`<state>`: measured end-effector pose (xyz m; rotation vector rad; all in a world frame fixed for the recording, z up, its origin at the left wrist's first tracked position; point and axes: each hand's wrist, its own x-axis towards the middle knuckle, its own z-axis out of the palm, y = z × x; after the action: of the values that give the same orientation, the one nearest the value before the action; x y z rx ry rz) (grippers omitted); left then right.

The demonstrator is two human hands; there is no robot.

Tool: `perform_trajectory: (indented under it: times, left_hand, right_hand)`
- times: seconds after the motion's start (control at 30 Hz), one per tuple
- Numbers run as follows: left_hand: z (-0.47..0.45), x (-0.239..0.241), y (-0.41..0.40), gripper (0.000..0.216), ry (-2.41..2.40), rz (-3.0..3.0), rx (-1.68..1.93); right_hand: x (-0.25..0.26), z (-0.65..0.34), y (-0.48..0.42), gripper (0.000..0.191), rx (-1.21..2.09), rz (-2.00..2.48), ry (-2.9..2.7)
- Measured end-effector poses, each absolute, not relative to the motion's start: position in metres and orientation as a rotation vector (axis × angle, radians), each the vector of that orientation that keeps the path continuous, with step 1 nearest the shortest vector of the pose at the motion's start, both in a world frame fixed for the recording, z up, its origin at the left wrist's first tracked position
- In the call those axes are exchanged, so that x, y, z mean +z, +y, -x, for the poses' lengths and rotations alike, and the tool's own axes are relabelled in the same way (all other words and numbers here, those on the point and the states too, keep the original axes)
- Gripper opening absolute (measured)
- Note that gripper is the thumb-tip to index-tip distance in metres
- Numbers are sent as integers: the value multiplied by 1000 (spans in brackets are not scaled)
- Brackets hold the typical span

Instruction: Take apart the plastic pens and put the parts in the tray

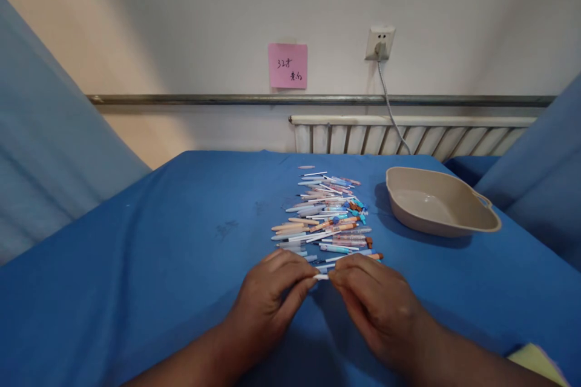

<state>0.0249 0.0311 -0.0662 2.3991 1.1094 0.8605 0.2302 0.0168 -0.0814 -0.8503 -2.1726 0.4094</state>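
Observation:
Between the fingertips of my two hands is a thin white rod (321,277), perhaps part of a pen; only its short middle shows. My left hand (272,293) pinches one end and my right hand (385,305) pinches the other, both fingers and thumbs closed. Just beyond my hands, a long pile of pens and pen parts (313,236) spreads away over the blue cloth. It mixes peach, grey, white, pink and light blue barrels, thin white sticks, and pens with brown or blue figure-shaped tops (356,208). My fingers hide its nearest pieces.
A beige plastic basin (454,231) stands right of the pile on the blue-covered table (181,242). Yellow paper (535,363) lies at the lower right. Behind are a radiator (354,136), a metal rail (204,100) and a plugged-in cord (385,87). Blue curtains hang at both sides.

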Motion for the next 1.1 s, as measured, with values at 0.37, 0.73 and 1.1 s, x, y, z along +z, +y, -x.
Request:
perform_trajectory:
  times: [0.37, 0.73, 1.1]
  left_hand:
    - [-29, -67, 36, 14, 1090, -1994, 858]
    - [-28, -67, 38, 17, 1118, -2062, 779]
    - [-29, -74, 44, 22, 1174, -1833, 714]
  right_hand:
    - [-82, -233, 24, 20, 524, 821, -2099]
    - [-85, -231, 28, 11, 530, 930, -2134]
    - [-77, -220, 29, 11, 913, 1133, -1845]
